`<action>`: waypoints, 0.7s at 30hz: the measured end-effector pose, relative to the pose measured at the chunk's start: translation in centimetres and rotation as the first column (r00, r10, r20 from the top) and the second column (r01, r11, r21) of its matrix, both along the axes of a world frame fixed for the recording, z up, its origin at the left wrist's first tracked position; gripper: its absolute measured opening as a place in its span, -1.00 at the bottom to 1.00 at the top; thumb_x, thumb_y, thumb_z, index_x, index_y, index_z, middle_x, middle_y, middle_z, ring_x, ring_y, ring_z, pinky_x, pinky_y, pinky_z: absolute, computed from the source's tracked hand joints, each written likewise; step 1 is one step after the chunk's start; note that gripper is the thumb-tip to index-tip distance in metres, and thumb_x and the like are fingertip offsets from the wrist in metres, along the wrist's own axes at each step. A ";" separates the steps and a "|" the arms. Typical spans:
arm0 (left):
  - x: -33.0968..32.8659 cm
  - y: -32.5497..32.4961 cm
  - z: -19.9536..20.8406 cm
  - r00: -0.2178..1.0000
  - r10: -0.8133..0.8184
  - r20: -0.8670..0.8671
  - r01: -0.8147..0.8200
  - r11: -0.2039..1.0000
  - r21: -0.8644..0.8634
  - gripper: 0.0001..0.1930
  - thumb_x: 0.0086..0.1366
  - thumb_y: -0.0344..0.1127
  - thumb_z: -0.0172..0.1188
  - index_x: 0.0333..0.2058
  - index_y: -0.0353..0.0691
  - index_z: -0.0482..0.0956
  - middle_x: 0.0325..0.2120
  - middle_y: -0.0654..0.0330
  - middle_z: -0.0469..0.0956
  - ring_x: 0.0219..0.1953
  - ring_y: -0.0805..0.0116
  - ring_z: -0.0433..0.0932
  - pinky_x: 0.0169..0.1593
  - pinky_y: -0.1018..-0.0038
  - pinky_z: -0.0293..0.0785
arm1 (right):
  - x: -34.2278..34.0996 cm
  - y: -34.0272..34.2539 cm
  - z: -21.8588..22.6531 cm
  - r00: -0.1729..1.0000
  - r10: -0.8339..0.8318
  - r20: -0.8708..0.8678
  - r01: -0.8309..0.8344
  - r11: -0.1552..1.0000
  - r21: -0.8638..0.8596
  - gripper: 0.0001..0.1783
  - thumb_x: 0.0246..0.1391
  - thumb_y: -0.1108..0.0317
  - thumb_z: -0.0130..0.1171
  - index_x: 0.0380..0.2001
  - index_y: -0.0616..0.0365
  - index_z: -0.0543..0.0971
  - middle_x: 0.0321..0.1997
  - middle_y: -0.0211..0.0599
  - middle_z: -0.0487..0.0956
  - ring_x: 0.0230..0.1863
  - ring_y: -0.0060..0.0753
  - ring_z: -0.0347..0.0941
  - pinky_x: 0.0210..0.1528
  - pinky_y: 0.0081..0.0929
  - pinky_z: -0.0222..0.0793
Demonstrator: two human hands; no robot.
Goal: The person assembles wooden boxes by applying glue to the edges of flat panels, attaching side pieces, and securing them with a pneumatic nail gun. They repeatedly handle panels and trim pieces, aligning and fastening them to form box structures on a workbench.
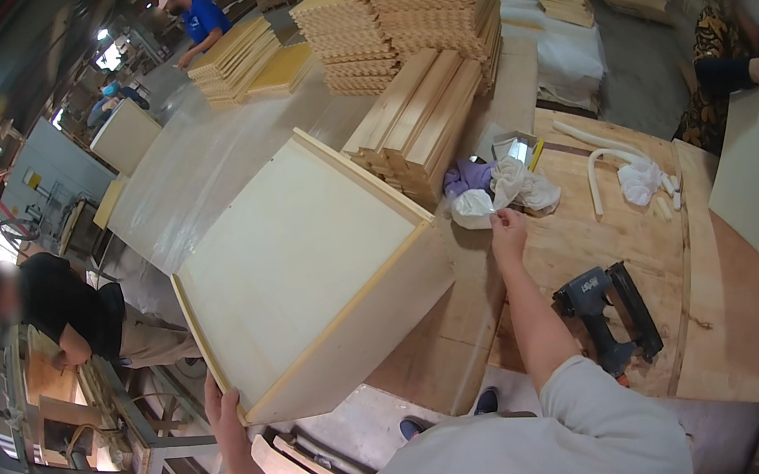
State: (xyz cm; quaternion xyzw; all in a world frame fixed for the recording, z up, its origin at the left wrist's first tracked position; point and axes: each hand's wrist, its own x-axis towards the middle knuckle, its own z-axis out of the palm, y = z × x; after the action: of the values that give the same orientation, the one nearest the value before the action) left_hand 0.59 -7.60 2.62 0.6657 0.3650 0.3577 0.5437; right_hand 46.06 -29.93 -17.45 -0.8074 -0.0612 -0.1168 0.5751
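My left grip (224, 408) clasps the wooden box (303, 266) at my 11 o'clock; its long axis points toward 2 o'clock, its underside hidden. My right grip (508, 233), fingers bunched, meets a white bundle (472, 209); whether it pinches, I can't tell.

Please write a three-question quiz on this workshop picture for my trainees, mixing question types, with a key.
1. True or false: the person's left hand touches the pale box.
2. Which tool lies on the plywood table, to the right of the box? A) a hammer; B) a nail gun; C) a handsaw.
3. Fill in the colour: the plastic bag at the right hand is ____.

Key: 1. True. 2. B. 3. White.
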 end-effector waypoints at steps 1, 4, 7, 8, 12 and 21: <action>-0.3 0.2 -0.1 1.000 -0.002 0.006 0.002 1.000 0.004 -0.39 0.16 -0.47 -0.04 0.23 -0.44 0.15 0.15 -0.01 0.30 0.18 0.28 0.30 0.24 0.44 0.14 | -0.1 0.0 0.1 0.998 -0.008 0.058 0.003 0.995 0.097 -0.77 0.04 0.31 0.19 -0.26 0.20 0.54 -0.24 -0.25 0.49 -0.27 -0.24 0.47 -0.15 -0.36 0.37; 0.0 0.9 -0.6 0.999 -0.035 0.027 0.035 0.999 0.015 -0.39 0.16 -0.47 -0.04 0.23 -0.43 0.16 0.16 -0.01 0.29 0.19 0.27 0.28 0.24 0.44 0.12 | 0.4 -2.3 1.1 0.993 0.090 -0.082 -0.048 0.911 0.411 -0.80 0.13 0.30 0.14 -0.23 0.17 0.51 -0.23 -0.34 0.48 -0.29 -0.35 0.46 -0.17 -0.46 0.37; -1.0 0.8 -1.8 0.999 0.010 0.041 -0.012 0.999 0.036 -0.39 0.15 -0.46 -0.04 0.22 -0.42 0.18 0.14 0.00 0.31 0.18 0.27 0.30 0.23 0.45 0.13 | -1.1 -4.6 4.5 0.934 0.259 -0.246 0.005 0.679 0.734 -0.73 0.20 0.26 0.08 -0.07 0.09 0.45 -0.14 -0.35 0.50 -0.22 -0.34 0.49 -0.10 -0.42 0.42; -1.2 0.9 -1.9 0.998 0.004 0.055 -0.006 0.999 0.034 -0.39 0.14 -0.45 -0.04 0.22 -0.43 0.18 0.14 0.00 0.32 0.17 0.27 0.30 0.22 0.45 0.14 | -1.2 -5.4 6.5 0.944 0.267 -0.192 -0.005 0.594 0.804 -0.69 0.22 0.21 0.04 -0.01 0.06 0.42 -0.12 -0.36 0.50 -0.17 -0.34 0.49 -0.12 -0.36 0.45; -0.2 0.6 -1.5 0.998 -0.023 0.057 0.024 1.000 -0.006 -0.39 0.13 -0.44 -0.05 0.21 -0.45 0.19 0.12 0.00 0.34 0.16 0.25 0.32 0.21 0.43 0.16 | -3.1 -8.0 13.6 0.897 0.443 0.004 -0.105 0.204 0.973 -0.57 0.29 0.07 -0.16 0.13 -0.02 0.35 0.07 -0.33 0.45 0.07 -0.22 0.40 -0.03 -0.09 0.44; -0.6 1.2 -2.3 0.990 -0.083 0.116 0.074 0.994 0.086 -0.38 0.17 -0.42 -0.01 0.24 -0.42 0.14 0.16 -0.01 0.29 0.19 0.23 0.29 0.24 0.41 0.13 | -8.3 -7.1 12.2 0.748 0.661 0.066 0.067 -0.174 0.982 -0.39 0.13 -0.25 -0.18 -0.02 0.01 0.41 -0.11 -0.27 0.45 -0.17 -0.25 0.40 -0.02 -0.11 0.40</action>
State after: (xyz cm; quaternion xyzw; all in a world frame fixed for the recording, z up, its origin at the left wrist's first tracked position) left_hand -0.04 -6.38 0.33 0.6785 0.2906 0.3897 0.5507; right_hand 37.77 -36.98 -5.20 -0.0753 -0.0095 0.2340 0.9693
